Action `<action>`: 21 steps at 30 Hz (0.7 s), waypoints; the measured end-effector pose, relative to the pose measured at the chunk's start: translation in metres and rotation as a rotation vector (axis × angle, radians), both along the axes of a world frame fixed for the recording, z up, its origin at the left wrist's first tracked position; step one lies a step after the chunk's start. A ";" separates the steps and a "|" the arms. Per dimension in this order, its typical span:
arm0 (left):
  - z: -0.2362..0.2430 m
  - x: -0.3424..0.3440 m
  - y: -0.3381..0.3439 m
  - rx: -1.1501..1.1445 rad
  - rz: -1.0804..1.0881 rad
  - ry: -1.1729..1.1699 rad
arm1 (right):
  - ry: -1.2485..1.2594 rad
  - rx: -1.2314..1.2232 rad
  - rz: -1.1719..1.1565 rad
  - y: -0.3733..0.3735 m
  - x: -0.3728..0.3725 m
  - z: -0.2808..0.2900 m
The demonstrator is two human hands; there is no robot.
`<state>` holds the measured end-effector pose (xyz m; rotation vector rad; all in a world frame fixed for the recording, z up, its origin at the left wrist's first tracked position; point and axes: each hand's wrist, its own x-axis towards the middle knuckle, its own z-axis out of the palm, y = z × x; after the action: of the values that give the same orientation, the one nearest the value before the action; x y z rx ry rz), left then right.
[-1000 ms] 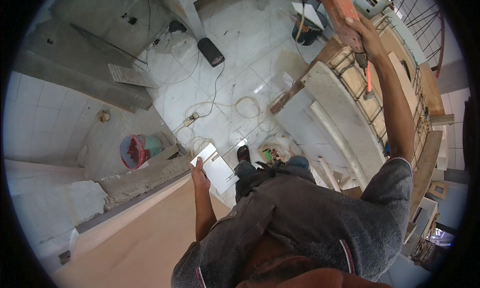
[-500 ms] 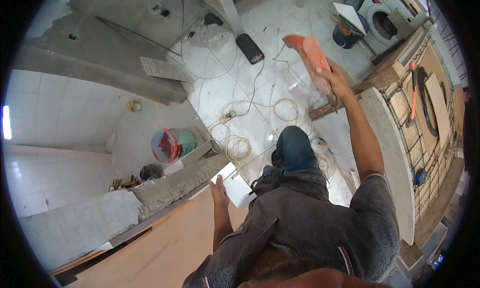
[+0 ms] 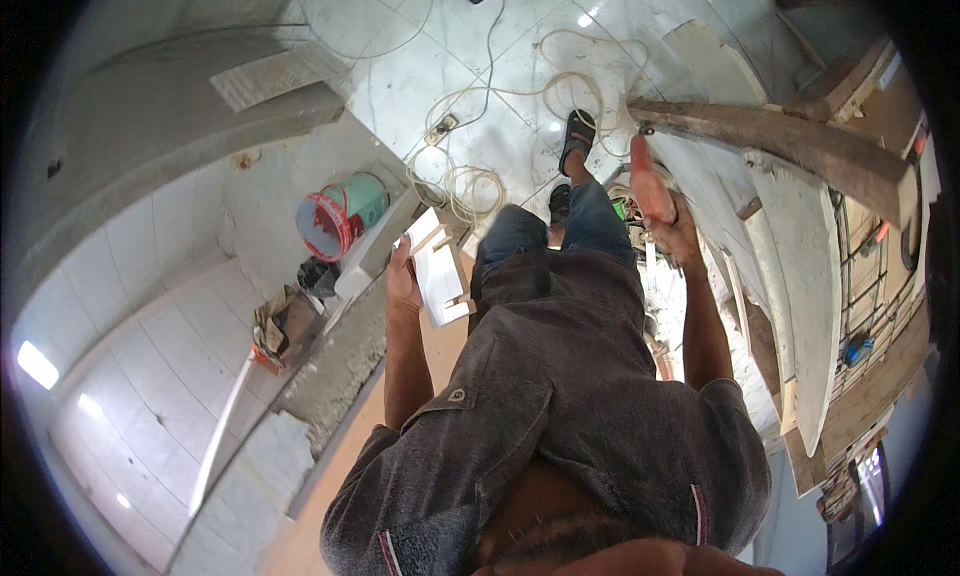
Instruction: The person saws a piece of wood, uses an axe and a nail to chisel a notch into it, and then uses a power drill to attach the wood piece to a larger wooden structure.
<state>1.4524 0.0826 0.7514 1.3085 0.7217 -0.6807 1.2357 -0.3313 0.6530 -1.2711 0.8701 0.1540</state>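
My left hand [image 3: 403, 279] grips the edge of a white board piece [image 3: 436, 272] with notches cut along one side, held at my left hip over a tan wooden surface. My right hand [image 3: 678, 238] is wrapped round a long orange-red tool [image 3: 649, 184], held low beside my right leg. The tool points away from me, and its exact kind is hard to make out. It is near the end of a wooden beam [image 3: 760, 136].
A pale cable [image 3: 470, 191] lies coiled on the tiled floor, with a socket block [image 3: 440, 129] on it. A red-smeared bucket [image 3: 345, 216] lies tilted beyond the rough ledge [image 3: 350, 386] at left. At right stand a curved slab [image 3: 795, 266] and wire mesh [image 3: 865, 266].
My right hand has brought the orange-red tool down from far out to beside my leg. My left hand keeps the white board piece, now turned to show its notches. The view has shifted.
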 end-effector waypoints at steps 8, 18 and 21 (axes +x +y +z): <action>-0.091 0.109 -0.069 -0.097 -0.362 0.170 | 0.550 -0.343 0.154 0.026 -0.032 -0.055; -0.258 0.169 -0.176 0.025 -0.940 0.032 | 0.769 -0.397 0.384 0.086 -0.053 -0.121; -0.313 0.135 -0.187 -0.012 -0.872 0.132 | 0.777 -0.474 0.477 0.091 -0.058 -0.169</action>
<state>1.5873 -0.1041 0.4388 1.5667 0.2123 -1.4726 1.1779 -0.2405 0.4842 -1.8974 1.2882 0.9095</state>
